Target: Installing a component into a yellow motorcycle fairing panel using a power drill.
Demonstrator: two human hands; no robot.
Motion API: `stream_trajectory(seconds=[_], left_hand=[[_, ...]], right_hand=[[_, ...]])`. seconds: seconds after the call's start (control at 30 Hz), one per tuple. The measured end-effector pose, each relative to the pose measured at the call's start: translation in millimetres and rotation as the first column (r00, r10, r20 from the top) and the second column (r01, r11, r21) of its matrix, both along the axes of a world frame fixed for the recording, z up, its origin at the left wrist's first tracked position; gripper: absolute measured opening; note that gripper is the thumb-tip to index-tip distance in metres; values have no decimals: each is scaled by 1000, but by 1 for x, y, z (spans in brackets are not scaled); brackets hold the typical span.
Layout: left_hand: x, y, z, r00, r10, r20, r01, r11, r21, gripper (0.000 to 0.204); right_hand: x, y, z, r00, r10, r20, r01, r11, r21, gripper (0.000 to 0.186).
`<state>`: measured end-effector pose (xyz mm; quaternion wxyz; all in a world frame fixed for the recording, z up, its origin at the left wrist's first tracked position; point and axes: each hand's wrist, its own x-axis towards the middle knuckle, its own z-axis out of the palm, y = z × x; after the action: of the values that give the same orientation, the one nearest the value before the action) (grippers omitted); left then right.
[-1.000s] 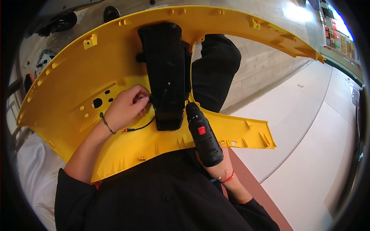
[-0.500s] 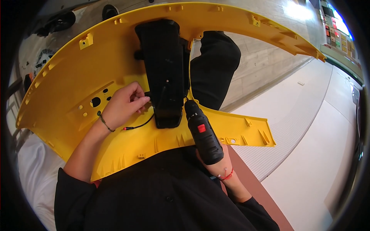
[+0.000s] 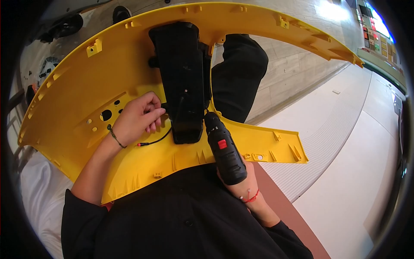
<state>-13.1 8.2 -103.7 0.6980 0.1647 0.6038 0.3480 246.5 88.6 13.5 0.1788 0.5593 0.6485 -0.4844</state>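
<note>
A large curved yellow plastic panel (image 3: 77,86) lies across my lap, inner side up, with a long black plastic housing (image 3: 179,73) mounted on it. My left hand (image 3: 144,113) has curled fingers at the housing's left side; what they grip is too small to make out. Below it a thin black cable with a red-tipped connector (image 3: 142,144) rests on the panel. My right hand (image 3: 241,177) grips a black cordless drill (image 3: 226,153) with a red button, its nose against the housing's lower right side; the bit tip is hard to make out.
My dark-clad leg (image 3: 239,73) shows through the panel's opening. Dark shoes (image 3: 121,15) are on the floor beyond. A white ridged platform (image 3: 327,129) is at the right, a brown surface (image 3: 284,203) under my right arm, white fabric (image 3: 41,190) at lower left.
The panel, housing, drill and both hands have shifted slightly up and left in the picture. Both hands keep the same grip.
</note>
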Motion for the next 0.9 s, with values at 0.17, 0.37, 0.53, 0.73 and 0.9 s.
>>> stream_trajectory(seconds=[0.17,0.37,0.53,0.73,0.9], left_hand=[[2,-4,-4,995,81,52,-84,995,53,9],[4,-5,-7,986,153,66,-157,987,47,9],[-3,-1,-3,997,-29,71,29,1000,1,9],[0,-3,0,999,32,-9,-31,999,38,11],[-1,-4,-5,999,32,32,-33,998,44,13]], right_hand=[[-2,1,1,1000,24,-4,-24,1000,19,34],[1,-1,-3,999,26,32,-26,1000,7,34],[-5,12,4,993,105,60,-108,993,41,37],[-19,22,11,926,314,210,-322,947,4,42],[-7,23,10,930,345,124,-353,935,43,45]])
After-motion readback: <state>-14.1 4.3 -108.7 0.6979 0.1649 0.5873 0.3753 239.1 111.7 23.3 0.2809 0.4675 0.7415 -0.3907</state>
